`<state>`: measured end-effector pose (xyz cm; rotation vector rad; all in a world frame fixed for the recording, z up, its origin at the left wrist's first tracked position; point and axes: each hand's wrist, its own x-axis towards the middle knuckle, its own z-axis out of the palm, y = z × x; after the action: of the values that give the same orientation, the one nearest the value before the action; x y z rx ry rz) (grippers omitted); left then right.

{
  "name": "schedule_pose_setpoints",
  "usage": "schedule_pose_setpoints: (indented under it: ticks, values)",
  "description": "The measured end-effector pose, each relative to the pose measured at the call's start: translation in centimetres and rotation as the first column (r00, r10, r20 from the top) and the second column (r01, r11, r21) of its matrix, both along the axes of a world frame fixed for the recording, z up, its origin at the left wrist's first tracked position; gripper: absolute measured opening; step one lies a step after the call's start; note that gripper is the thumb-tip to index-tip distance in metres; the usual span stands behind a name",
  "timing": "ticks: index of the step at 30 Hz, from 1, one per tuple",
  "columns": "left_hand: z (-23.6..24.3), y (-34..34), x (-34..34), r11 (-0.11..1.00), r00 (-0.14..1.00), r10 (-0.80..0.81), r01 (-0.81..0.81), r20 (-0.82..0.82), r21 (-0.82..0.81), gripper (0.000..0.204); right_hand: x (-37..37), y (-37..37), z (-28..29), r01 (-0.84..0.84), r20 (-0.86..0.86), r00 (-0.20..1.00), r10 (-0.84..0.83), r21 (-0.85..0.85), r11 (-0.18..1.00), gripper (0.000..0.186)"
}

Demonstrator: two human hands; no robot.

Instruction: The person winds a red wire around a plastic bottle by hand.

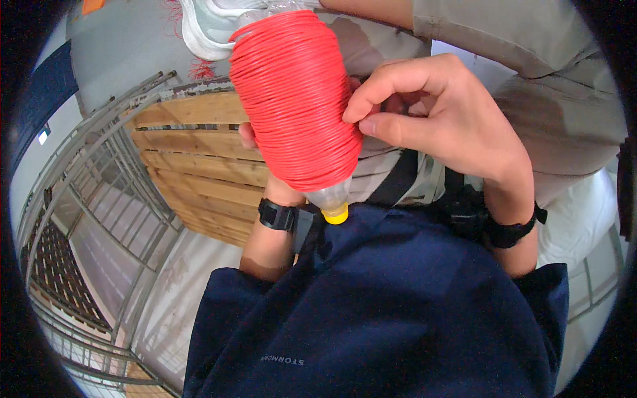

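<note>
Around clear bottle (330,196), red cord (297,99)

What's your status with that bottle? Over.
Left hand holding plastic bottle from behind. Right hand at bottle's red cord winding. Nothing visibly in the way.

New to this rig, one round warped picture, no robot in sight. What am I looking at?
There's no machine: these are a person's two bare hands. The camera sits on their head looking down, and its fisheye lens bends straight edges. The dark blue shirt at the bottom is the wearer's own.

In front of it is a clear bottle wound with red cord, its yellow cap toward the wearer. The left hand, mostly hidden, holds it from behind. The right hand brings thumb and forefinger together at the cord's side; whether they pinch a strand is unclear.

To the left are wooden slats and a metal rack.
</note>
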<state>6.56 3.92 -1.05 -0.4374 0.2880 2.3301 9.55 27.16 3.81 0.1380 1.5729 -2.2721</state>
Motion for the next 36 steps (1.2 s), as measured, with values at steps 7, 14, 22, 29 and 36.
schedule_pose_setpoints:
  ticks: [7,14,22,29,36]
  values:
    - [1.3,1.6,-0.6,0.988,1.000,-0.011,0.010,0.003,0.153,0.121,0.0,0.1,-0.2,0.025,-0.090,0.996,-0.020,0.055,0.998,0.020]
    - [2.2,0.7,-0.6,0.822,0.936,-0.314,0.185,-0.157,-0.538,0.111,0.0,0.0,-0.8,0.085,-0.113,0.990,-0.080,0.044,0.995,0.021]
    - [-0.1,-1.8,1.0,0.822,0.978,-0.205,0.148,-0.042,-0.551,0.085,0.2,1.8,-0.9,-0.003,-0.125,0.992,-0.009,-0.098,0.995,0.018]
    - [-3.0,-2.8,1.2,0.964,0.982,-0.150,0.121,-0.112,-0.235,0.069,0.0,0.8,-0.4,0.032,-0.084,0.996,-0.043,-0.128,0.991,0.014]
    - [1.0,0.5,0.8,0.805,0.968,-0.206,0.082,-0.146,-0.587,0.103,-0.1,0.8,-0.3,0.046,-0.056,0.997,-0.052,-0.109,0.993,0.014]
